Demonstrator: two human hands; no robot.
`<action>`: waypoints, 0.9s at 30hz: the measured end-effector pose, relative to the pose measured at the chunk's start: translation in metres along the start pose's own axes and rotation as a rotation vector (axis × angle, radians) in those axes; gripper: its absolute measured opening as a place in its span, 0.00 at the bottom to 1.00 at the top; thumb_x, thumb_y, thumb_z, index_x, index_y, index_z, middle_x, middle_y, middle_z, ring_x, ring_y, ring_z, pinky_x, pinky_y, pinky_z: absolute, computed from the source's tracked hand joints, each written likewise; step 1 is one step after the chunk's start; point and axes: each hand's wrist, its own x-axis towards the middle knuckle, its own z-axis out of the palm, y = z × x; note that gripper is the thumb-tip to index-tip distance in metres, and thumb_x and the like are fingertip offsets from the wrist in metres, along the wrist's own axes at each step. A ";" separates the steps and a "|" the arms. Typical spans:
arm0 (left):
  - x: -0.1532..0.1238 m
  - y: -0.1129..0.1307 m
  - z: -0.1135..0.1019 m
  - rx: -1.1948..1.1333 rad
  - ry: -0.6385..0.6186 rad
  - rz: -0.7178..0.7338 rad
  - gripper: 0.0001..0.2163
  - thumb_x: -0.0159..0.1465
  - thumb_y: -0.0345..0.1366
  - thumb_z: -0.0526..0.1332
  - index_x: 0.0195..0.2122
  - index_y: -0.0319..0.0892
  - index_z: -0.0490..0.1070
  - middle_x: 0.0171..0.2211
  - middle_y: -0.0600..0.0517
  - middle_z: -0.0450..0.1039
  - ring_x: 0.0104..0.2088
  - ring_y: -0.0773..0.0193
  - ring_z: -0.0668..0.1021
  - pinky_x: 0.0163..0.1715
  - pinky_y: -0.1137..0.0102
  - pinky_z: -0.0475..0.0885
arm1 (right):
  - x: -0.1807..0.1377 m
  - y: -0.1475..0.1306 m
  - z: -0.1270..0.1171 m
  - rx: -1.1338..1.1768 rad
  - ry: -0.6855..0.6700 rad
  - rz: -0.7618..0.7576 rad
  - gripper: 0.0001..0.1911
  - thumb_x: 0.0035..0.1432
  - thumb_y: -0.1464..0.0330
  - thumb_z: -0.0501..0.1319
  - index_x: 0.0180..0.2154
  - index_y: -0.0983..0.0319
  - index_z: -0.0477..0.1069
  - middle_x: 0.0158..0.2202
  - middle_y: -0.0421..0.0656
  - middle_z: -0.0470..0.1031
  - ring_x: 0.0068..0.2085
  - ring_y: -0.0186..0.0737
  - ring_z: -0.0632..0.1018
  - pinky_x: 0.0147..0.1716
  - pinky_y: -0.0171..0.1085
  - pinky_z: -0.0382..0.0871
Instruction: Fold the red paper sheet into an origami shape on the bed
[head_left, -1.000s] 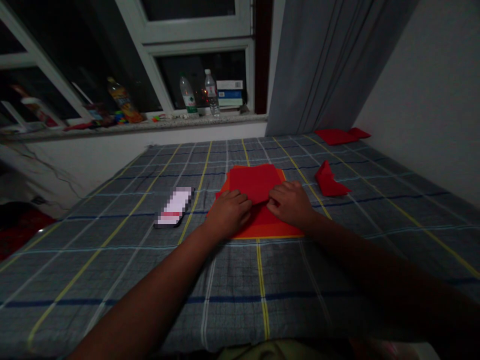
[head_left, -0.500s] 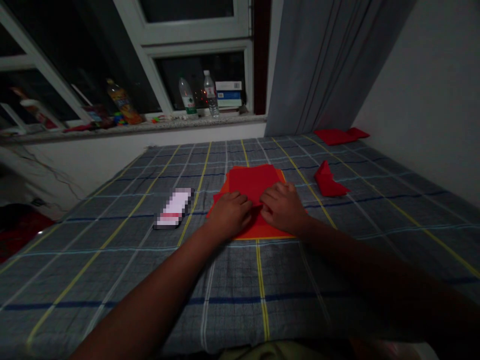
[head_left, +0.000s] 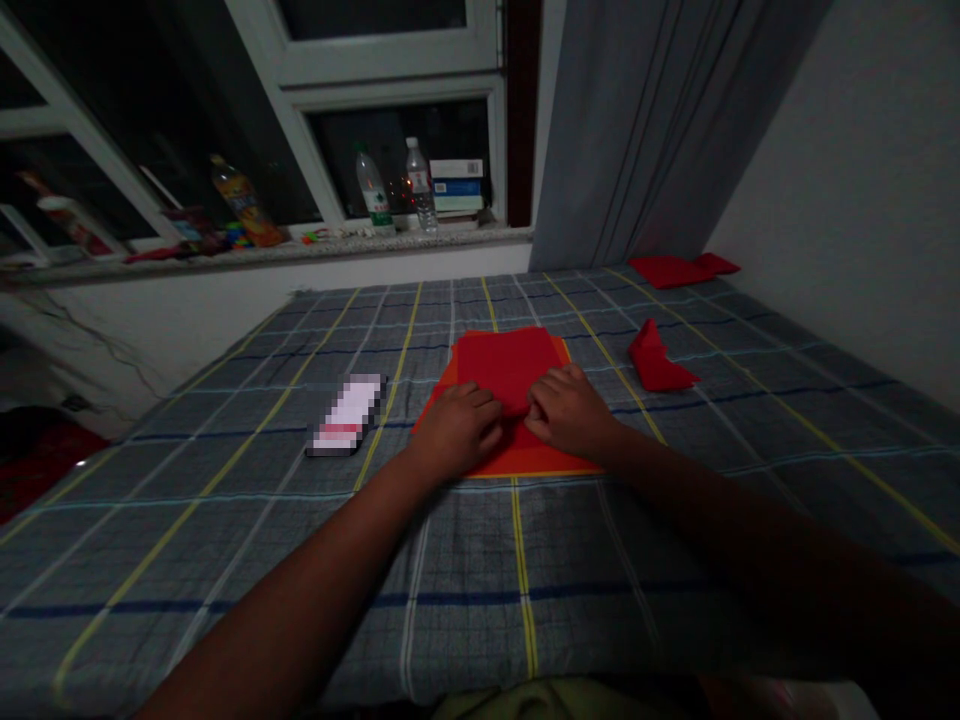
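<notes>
A sheet of red paper point(head_left: 506, 362) lies on top of a stack of orange and red paper point(head_left: 536, 464) on the plaid-covered bed. At the sheet's near edge, my left hand point(head_left: 461, 425) is closed with its fingers curled on the paper. My right hand point(head_left: 571, 412) pinches the same edge a little to the right, and a gap separates the two hands. Between them the near edge is raised or curled over. My thumbs and the paper under my palms are partly hidden.
A phone point(head_left: 349, 415) lies left of the paper. To the right stands a folded red paper piece point(head_left: 660, 358), with more red paper point(head_left: 679, 271) at the far right corner. Bottles point(head_left: 421, 188) and boxes point(head_left: 457, 187) line the windowsill point(head_left: 300, 257). A curtain point(head_left: 637, 130) hangs behind.
My right hand has shifted slightly right along the paper's near edge. My left hand has barely moved. The paper stack and surrounding things stay in place.
</notes>
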 end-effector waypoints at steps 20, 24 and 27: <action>-0.008 -0.033 -0.001 -0.029 0.003 -0.016 0.05 0.65 0.33 0.59 0.38 0.40 0.74 0.36 0.47 0.74 0.40 0.58 0.72 0.41 0.64 0.66 | -0.004 0.015 -0.006 0.121 0.077 0.024 0.12 0.57 0.71 0.58 0.44 0.61 0.72 0.44 0.48 0.75 0.48 0.50 0.69 0.48 0.47 0.59; -0.006 -0.025 0.001 -0.020 -0.013 0.024 0.05 0.65 0.34 0.60 0.38 0.41 0.74 0.35 0.47 0.74 0.39 0.58 0.72 0.40 0.64 0.66 | -0.001 0.001 -0.004 0.023 0.002 -0.001 0.06 0.59 0.71 0.57 0.35 0.60 0.72 0.37 0.46 0.75 0.43 0.48 0.68 0.44 0.46 0.56; -0.005 -0.023 0.003 -0.003 -0.018 0.028 0.05 0.65 0.34 0.59 0.37 0.41 0.74 0.35 0.47 0.74 0.39 0.57 0.72 0.41 0.63 0.66 | 0.000 -0.003 -0.002 -0.006 -0.025 -0.016 0.04 0.58 0.72 0.57 0.33 0.60 0.71 0.35 0.46 0.74 0.41 0.46 0.68 0.42 0.45 0.55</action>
